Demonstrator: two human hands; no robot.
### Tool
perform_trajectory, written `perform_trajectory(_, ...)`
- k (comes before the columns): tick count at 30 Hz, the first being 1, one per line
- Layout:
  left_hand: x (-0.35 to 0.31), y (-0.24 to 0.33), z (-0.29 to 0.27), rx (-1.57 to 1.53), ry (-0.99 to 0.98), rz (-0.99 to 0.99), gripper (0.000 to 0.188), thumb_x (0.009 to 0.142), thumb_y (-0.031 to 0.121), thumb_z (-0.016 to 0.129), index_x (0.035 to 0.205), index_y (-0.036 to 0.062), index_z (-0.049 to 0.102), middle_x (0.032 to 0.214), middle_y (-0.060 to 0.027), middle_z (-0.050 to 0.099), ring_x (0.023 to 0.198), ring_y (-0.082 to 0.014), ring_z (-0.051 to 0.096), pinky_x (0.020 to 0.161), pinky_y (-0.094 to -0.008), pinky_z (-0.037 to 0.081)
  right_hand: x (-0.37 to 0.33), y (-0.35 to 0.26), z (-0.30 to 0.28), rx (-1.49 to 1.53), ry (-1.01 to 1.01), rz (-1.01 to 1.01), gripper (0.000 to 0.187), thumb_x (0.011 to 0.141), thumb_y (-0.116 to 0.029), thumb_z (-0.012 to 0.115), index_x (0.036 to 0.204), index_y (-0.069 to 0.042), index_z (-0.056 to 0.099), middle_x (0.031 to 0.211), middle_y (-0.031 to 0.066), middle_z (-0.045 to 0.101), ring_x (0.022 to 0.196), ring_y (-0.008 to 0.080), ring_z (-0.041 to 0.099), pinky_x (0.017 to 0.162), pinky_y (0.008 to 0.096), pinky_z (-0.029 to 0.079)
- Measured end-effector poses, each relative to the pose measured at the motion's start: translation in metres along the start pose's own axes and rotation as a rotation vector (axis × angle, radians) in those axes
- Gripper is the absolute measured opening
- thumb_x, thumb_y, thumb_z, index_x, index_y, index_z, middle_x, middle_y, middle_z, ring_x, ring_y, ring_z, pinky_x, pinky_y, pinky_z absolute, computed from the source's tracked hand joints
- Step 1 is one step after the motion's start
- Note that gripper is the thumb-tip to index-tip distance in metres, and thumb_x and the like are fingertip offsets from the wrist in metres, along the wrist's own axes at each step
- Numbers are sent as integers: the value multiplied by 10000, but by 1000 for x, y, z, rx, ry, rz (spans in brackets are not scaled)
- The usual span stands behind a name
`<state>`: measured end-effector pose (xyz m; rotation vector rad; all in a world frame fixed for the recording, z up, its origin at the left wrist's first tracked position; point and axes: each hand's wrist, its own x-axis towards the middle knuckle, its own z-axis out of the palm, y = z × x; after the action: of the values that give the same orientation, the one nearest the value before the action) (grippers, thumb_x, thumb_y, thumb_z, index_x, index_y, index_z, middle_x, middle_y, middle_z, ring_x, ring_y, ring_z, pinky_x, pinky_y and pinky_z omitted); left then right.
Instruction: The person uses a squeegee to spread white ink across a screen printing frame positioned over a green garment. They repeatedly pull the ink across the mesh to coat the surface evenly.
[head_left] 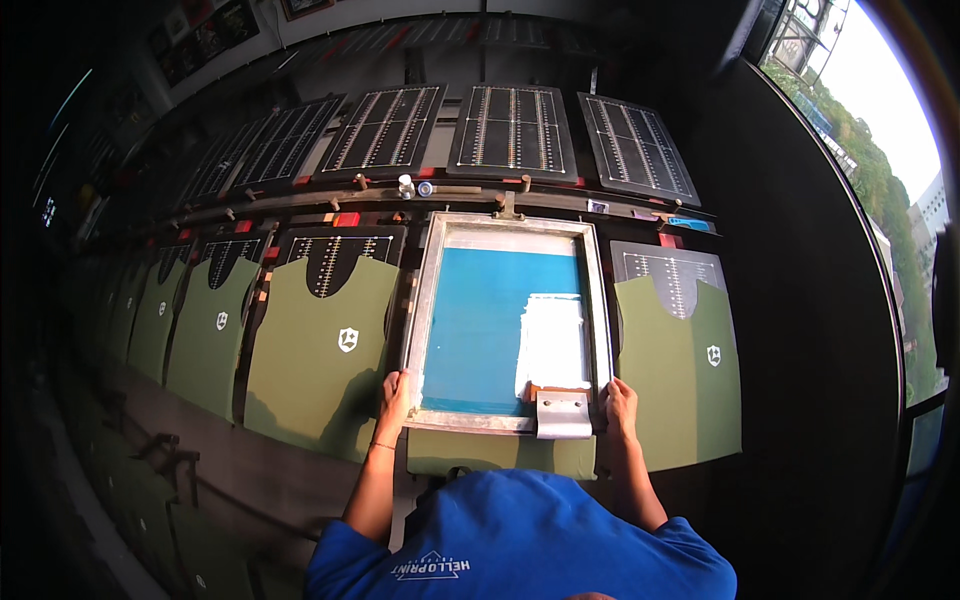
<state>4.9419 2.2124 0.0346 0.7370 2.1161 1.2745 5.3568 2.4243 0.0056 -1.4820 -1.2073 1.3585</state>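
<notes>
A screen printing frame with a metal border and blue mesh lies over a green shirt panel, whose lower end shows beneath it. My left hand grips the frame's near left corner, fingers closed. At the near right corner my right hand is also closed on the border, its fingertips partly hidden. A squeegee with a metal holder leans across the near rail, close to my right hand. White ink covers a rectangular patch on the right half of the mesh.
Green shirt panels with white shield prints lie on boards to the left and right. Beyond a rail stand black boards with ruler markings. A small white bottle and a blue tool rest along the rail.
</notes>
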Motion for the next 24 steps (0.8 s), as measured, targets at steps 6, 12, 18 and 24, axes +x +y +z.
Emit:
perform_trajectory(6,1,-29,5,-260,95,-83,452,1006,401,551,1196,-10,561,1142,-111,575,1063,-202,538,956,-345,426,8,10,11,82,83,87,264,999,-161,586,1116,57,678,757,-33,610,604,62,513,541,223,401)
perform_trajectory(12,4,-25,16,-399,209,-237,465,980,402,555,1190,-5,630,1205,-100,618,1147,-211,555,1010,-345,424,12,19,14,101,137,135,274,975,-170,640,1123,59,674,800,-13,651,645,66,561,572,205,432)
perform_trajectory(18,1,-22,20,-347,263,-106,384,987,341,521,1052,-10,666,1025,-87,662,984,-199,604,899,-333,463,7,17,11,162,46,203,302,970,-181,650,1152,59,672,835,-4,652,658,49,524,574,209,411)
perform_trajectory(24,6,-45,29,-388,279,-153,421,984,370,542,1133,-12,636,1123,-108,638,1070,-214,581,954,-336,439,13,26,15,166,118,207,242,957,-180,675,1068,33,706,798,-3,662,650,81,574,586,227,449)
